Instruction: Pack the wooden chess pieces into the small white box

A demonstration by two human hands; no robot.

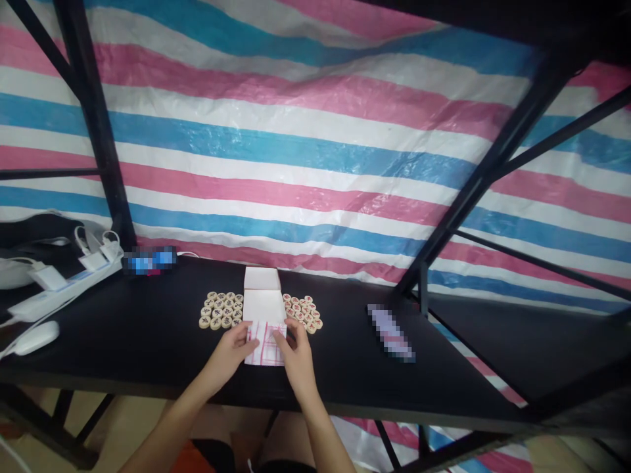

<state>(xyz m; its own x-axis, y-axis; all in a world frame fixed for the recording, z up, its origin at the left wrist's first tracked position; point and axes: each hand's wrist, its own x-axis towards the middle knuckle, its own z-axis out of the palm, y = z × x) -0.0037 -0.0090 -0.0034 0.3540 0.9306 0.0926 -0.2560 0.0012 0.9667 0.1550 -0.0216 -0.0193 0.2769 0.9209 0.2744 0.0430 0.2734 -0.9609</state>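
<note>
In the head view, a folded white sheet with pink-red grid lines (265,353) is held low over the black table. My left hand (235,348) pinches its left edge, thumb on top. On the right edge my right hand (296,351) grips it the same way. Just beyond the sheet stands a white box (263,305) with its lid (262,278) raised at the back. To the left of the box lie round chess pieces with dark characters (221,310), in rows. Round chess pieces with red characters (303,312) lie to its right, partly behind my right hand.
On the black table (340,368), a blurred-out phone-like object (391,333) lies right. A power strip with plugs (69,286), a white mouse-shaped object (37,338) and a pixelated item (149,261) are left. Black metal posts (486,177) and a striped sheet (276,151) stand behind.
</note>
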